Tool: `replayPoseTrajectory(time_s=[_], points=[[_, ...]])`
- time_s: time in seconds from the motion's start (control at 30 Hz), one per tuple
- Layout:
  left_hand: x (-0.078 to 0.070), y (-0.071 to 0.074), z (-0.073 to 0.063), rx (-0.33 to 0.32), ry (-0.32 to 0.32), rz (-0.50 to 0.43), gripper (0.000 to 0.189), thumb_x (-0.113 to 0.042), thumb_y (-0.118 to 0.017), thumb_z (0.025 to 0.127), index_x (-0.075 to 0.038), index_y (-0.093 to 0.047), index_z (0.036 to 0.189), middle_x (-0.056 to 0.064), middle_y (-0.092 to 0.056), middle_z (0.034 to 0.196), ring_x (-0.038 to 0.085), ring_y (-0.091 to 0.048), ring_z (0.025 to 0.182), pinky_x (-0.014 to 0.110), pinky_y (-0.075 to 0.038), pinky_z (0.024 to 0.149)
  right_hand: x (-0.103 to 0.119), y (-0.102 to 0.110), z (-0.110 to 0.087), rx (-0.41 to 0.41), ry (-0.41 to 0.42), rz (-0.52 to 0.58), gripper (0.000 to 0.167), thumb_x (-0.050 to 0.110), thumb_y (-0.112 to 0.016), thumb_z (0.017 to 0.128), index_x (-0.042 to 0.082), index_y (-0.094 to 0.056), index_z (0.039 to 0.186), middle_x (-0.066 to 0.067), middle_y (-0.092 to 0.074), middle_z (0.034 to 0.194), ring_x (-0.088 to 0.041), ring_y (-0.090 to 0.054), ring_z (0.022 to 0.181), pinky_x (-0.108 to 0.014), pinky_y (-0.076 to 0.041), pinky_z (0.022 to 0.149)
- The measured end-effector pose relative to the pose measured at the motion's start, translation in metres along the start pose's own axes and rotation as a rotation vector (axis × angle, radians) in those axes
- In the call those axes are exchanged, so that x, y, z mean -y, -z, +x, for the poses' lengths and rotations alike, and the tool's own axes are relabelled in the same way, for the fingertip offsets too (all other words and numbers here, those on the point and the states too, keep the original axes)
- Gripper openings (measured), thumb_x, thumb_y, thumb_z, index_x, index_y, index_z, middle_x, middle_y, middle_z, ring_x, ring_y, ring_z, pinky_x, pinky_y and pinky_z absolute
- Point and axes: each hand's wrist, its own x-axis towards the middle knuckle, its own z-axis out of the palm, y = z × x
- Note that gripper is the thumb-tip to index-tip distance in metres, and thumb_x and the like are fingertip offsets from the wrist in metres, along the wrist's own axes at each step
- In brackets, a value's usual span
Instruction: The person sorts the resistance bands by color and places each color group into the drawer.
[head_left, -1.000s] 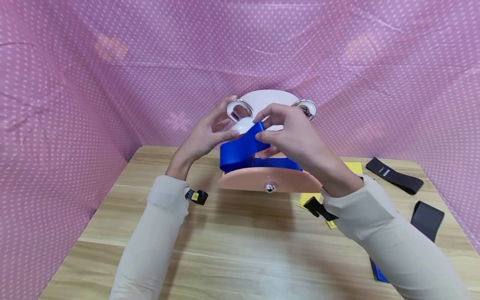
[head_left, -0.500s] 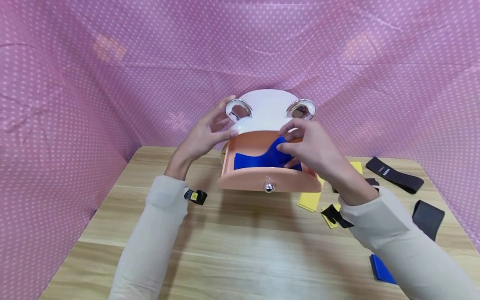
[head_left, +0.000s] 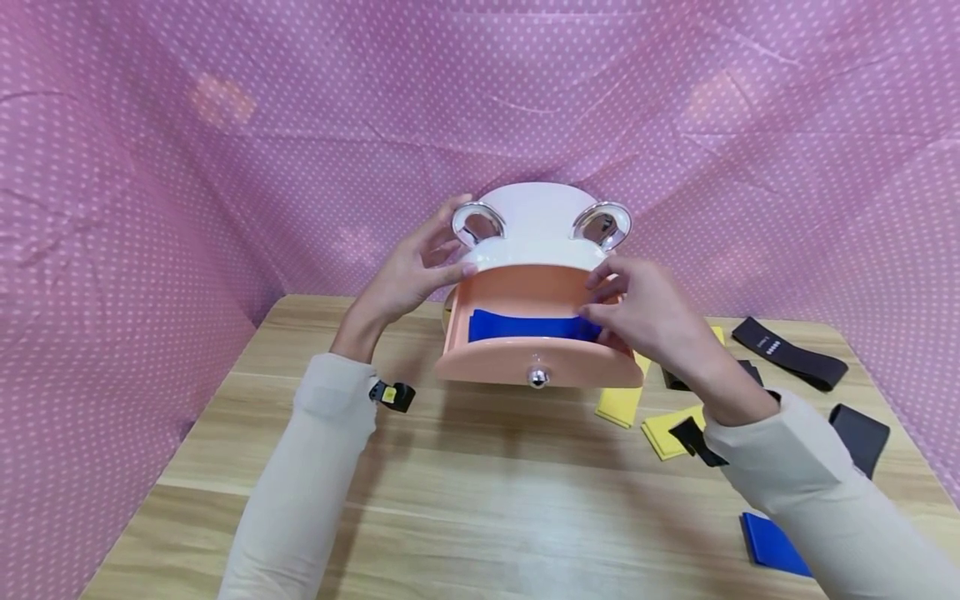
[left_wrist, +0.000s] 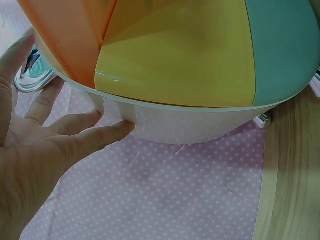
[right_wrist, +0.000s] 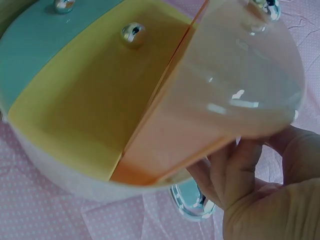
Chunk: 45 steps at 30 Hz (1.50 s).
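Observation:
A white mini drawer cabinet [head_left: 536,225] with chrome ring ears stands at the back of the table, its peach top drawer [head_left: 487,362] pulled out. A blue loop band [head_left: 525,327] lies flattened inside, along the drawer front. My right hand [head_left: 652,308] is at the drawer's right end, fingers reaching inside by the band's end, with a gap between thumb and index finger. In the right wrist view the drawer front hides its fingertips. My left hand [head_left: 408,271] steadies the cabinet's left side; the left wrist view shows its extended fingers [left_wrist: 100,137] against the white shell.
Right of the cabinet lie yellow bands [head_left: 671,429], a black band [head_left: 787,354], a dark grey band [head_left: 861,435] and a blue band [head_left: 776,543]. Yellow [right_wrist: 90,95] and green [right_wrist: 35,60] drawers sit shut below the peach one. Pink dotted cloth [head_left: 360,100] hangs behind.
My right hand has lowered the blue band into the drawer and moved right. The band, earlier lifted and folded over, now lies flat. My left hand stays in place.

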Motion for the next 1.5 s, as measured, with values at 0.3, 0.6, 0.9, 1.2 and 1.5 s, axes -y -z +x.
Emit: replayPoseTrajectory(time_s=[0.3, 0.6, 0.9, 1.2, 1.5], points=[[0.002, -0.001, 0.001, 0.001, -0.004, -0.005, 0.084, -0.018, -0.078, 0.096, -0.045, -0.034, 0.162, -0.003, -0.034, 0.172, 0.038, -0.041, 0.153, 0.056, -0.042, 0.122, -0.012, 0.018, -0.014, -0.051, -0.003, -0.049, 0.026, 0.009, -0.072, 0.097, 0.004, -0.067, 0.122, -0.022, -0.073, 0.12, -0.02, -0.075, 0.077, -0.028, -0.062, 0.058], [-0.002, -0.002, 0.0, 0.001, 0.011, -0.012, 0.084, -0.02, -0.079, 0.096, -0.049, -0.034, 0.161, -0.003, -0.037, 0.17, 0.036, -0.042, 0.153, 0.057, -0.04, 0.124, -0.036, 0.037, -0.042, -0.153, 0.068, -0.139, 0.018, 0.011, -0.072, 0.097, 0.01, -0.072, 0.115, -0.016, -0.078, 0.109, -0.013, -0.075, 0.076, -0.025, -0.061, 0.06], [-0.002, -0.001, 0.002, -0.008, -0.001, 0.003, 0.084, -0.018, -0.079, 0.095, -0.045, -0.035, 0.161, 0.0, -0.041, 0.168, 0.037, -0.045, 0.151, 0.055, -0.042, 0.122, -0.072, 0.053, -0.066, -0.182, 0.084, -0.28, 0.014, 0.016, -0.078, 0.094, 0.014, -0.075, 0.108, -0.006, -0.079, 0.089, 0.001, -0.065, 0.07, -0.024, -0.049, 0.051], [0.0, -0.001, 0.002, -0.005, -0.003, 0.002, 0.085, -0.018, -0.079, 0.095, -0.046, -0.034, 0.162, 0.0, -0.04, 0.168, 0.037, -0.045, 0.151, 0.056, -0.04, 0.124, -0.112, 0.057, -0.089, -0.172, 0.214, -0.336, 0.021, 0.0, -0.081, 0.086, 0.014, -0.076, 0.102, -0.009, -0.078, 0.101, 0.013, -0.059, 0.074, -0.019, -0.048, 0.052], [0.0, -0.001, 0.001, -0.001, -0.001, -0.021, 0.086, -0.015, -0.077, 0.096, -0.044, -0.032, 0.163, 0.005, -0.044, 0.166, 0.037, -0.043, 0.152, 0.054, -0.038, 0.126, -0.151, 0.054, -0.11, -0.082, 0.2, -0.367, 0.028, -0.003, -0.082, 0.084, 0.014, -0.075, 0.105, -0.008, -0.078, 0.105, 0.015, -0.058, 0.079, -0.02, -0.052, 0.053]])
